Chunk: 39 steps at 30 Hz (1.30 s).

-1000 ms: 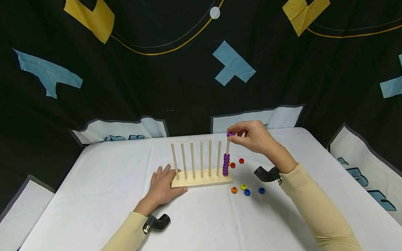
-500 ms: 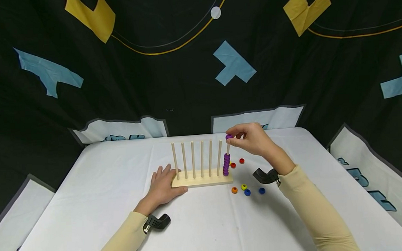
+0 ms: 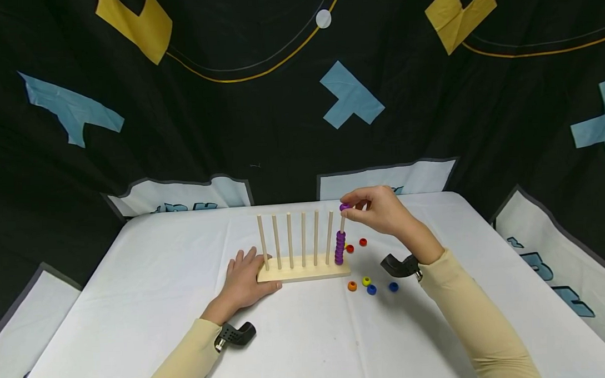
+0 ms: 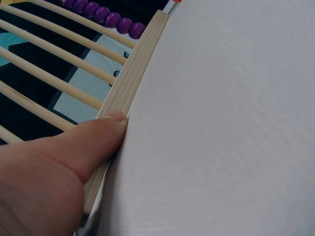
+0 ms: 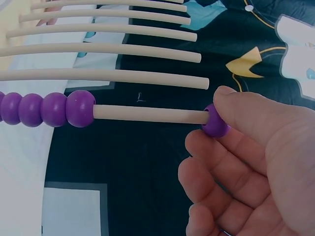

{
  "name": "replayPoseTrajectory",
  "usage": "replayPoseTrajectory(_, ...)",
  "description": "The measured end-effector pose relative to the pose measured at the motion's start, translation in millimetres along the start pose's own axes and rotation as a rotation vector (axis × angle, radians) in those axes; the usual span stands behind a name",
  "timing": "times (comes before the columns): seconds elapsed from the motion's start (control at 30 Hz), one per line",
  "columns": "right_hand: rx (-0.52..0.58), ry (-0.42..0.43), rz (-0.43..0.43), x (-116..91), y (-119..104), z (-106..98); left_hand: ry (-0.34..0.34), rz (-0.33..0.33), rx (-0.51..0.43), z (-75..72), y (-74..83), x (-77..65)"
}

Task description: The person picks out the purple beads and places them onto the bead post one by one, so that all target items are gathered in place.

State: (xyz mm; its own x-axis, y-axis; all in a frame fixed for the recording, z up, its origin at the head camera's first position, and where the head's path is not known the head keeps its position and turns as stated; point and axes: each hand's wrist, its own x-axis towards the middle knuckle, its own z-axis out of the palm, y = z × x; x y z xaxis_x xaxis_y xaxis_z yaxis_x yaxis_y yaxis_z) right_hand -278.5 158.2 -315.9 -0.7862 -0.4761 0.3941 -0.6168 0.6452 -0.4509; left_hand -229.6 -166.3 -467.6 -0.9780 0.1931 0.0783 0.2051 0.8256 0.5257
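Observation:
A wooden peg stand with a row of upright pegs stands on the table in the head view. My left hand holds its left end, thumb along the front edge and index finger behind, the other fingers spread. Purple beads are stacked on the rightmost peg; the other pegs are bare. At that peg's top my right hand pinches one more purple bead between thumb and index finger. In the right wrist view the peg's tip is inside the bead's hole, with a length of bare peg below it.
Loose red beads lie right of the stand, a yellow one partly hidden behind the stack. Nearer lie an orange bead, a yellow bead and blue beads. A dark curtain hangs behind the white table.
My right hand has moved slightly down and left, bringing the pinched purple bead lower at the top of the rightmost peg. The left hand and stand have stayed put.

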Motion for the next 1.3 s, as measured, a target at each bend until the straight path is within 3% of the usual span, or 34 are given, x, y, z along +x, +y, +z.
replayPoseTrajectory(1.17,0.035,-0.013,0.083,-10.8,11.2,-4.6,0.005,0.001,-0.007,0.1,0.1,0.7)
replayPoseTrajectory(1.3,0.021,-0.019,0.101,-13.6,15.9,-7.0,-0.024,0.005,-0.012,-2.6,-1.2,1.1)
